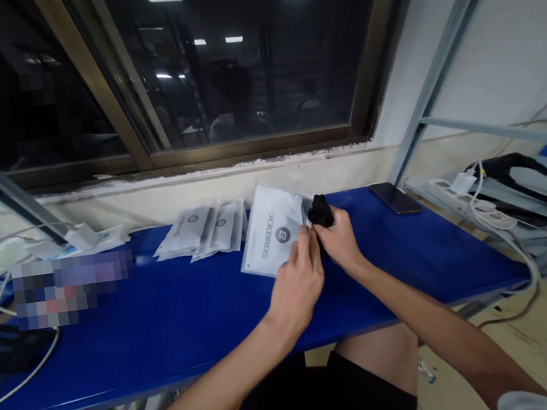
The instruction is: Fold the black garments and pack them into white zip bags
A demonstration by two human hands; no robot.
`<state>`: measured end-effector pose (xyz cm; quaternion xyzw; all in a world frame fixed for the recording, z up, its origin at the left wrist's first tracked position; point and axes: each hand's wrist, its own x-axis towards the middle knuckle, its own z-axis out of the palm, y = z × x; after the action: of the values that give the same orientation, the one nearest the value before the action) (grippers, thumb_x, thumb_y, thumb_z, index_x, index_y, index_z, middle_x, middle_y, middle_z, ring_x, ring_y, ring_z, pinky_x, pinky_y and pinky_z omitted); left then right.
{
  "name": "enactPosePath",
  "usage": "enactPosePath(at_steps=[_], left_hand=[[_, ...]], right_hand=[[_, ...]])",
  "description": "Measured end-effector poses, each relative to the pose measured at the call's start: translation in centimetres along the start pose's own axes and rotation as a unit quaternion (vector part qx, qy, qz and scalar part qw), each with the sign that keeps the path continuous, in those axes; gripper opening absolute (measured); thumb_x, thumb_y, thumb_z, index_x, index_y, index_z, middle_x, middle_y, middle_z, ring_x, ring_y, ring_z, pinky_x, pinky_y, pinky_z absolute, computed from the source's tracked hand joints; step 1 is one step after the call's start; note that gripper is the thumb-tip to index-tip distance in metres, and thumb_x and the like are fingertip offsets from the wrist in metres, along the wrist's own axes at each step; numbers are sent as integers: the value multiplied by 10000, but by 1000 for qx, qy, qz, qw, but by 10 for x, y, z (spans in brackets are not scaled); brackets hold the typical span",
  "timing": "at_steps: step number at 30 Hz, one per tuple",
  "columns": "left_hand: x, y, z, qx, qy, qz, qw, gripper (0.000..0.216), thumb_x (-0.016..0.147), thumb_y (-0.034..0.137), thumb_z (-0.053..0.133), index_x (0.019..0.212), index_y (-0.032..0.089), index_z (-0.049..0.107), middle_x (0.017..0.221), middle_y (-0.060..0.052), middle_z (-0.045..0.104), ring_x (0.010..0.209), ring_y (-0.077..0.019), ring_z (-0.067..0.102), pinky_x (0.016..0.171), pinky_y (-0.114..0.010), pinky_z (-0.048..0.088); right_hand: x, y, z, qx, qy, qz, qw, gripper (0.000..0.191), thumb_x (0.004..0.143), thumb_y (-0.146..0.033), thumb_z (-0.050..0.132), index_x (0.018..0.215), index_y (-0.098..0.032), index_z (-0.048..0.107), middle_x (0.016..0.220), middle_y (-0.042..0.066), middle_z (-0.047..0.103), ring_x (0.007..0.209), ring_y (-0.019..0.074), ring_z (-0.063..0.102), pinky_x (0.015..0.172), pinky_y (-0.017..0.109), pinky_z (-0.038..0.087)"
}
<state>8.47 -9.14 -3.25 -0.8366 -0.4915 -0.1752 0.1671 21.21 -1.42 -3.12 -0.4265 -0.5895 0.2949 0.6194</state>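
A white plastic pouch with a dark round logo and printed lettering [266,223] is held up over the blue tabletop. My left hand [300,275] pinches its right edge, fingers pressed together near the opening. My right hand [341,240] is closed around a rolled black cloth item [321,211], which sits right at the pouch's edge. Whether any of the cloth is inside the pouch I cannot tell. To the left, several similar pouches [196,232] lie overlapping against the wall.
A dark phone [396,197] lies at the table's back right. White power strips and cables [84,238] run along the back left, with another strip [469,203] on the right side surface. Metal posts [445,54] rise at both sides, and a window stands behind.
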Motion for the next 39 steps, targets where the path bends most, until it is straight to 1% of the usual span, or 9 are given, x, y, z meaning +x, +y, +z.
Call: enactPosePath(at_steps=[5,8,11,13,16,19,22,29,39], left_hand=[[-3,-3,-9,-154,162,44,974,621,911,102,512,1512,174,374,1471,-235,453,1304,-368,518,885,-491,599],[9,-48,-28,-228,285,-69,928,588,836,203,704,1390,248,510,1458,-182,463,1381,-396,416,1085,-634,426],[31,-94,-29,-450,150,-160,866,654,766,330,796,1340,189,517,1306,-179,601,1219,-368,582,976,-573,530],[43,-108,-20,-610,26,-178,772,604,765,365,801,1267,146,545,1096,-157,701,998,-318,689,834,-494,598],[48,-102,-4,-704,8,-172,689,595,753,342,821,1257,147,573,994,-105,731,843,-245,707,721,-375,603],[41,-86,4,-717,44,-157,678,591,727,325,857,1238,169,602,1089,-97,732,931,-239,705,770,-340,595],[34,-79,10,-717,-5,-166,677,532,708,341,882,1147,149,651,1097,-122,745,983,-267,707,835,-373,591],[30,-76,21,-773,-61,-197,600,441,690,333,905,1038,123,733,1132,-147,747,993,-253,717,895,-368,576],[29,-91,10,-736,-61,-222,636,480,604,302,947,1019,139,767,1035,-130,782,900,-264,746,841,-397,605]], right_hand=[[2,2,1,220,-84,163,958,379,547,-415,880,801,-212,685,798,28,752,813,256,712,743,359,578],[9,4,-6,235,-104,175,950,443,466,-335,947,826,-212,719,853,30,774,864,273,731,832,406,588],[10,7,-9,213,-101,189,953,445,452,-301,959,824,-202,735,819,37,774,838,286,738,829,442,594],[9,9,-8,172,-115,206,956,421,451,-311,961,791,-198,739,784,48,770,830,300,737,809,454,597],[6,12,-4,133,-129,214,959,397,497,-382,942,797,-214,742,788,55,774,848,313,740,782,451,603],[6,14,-1,162,-74,188,966,426,537,-464,909,839,-223,729,825,55,781,900,323,744,771,434,611],[8,13,2,180,-8,168,969,460,506,-458,922,814,-201,696,820,67,780,922,331,743,765,421,618],[2,10,8,214,-16,102,971,519,580,-364,909,1018,-212,675,1028,65,775,970,283,733,841,409,612],[8,5,-1,174,-4,60,983,437,594,-406,897,916,-209,676,925,52,771,907,290,732,812,427,618]])
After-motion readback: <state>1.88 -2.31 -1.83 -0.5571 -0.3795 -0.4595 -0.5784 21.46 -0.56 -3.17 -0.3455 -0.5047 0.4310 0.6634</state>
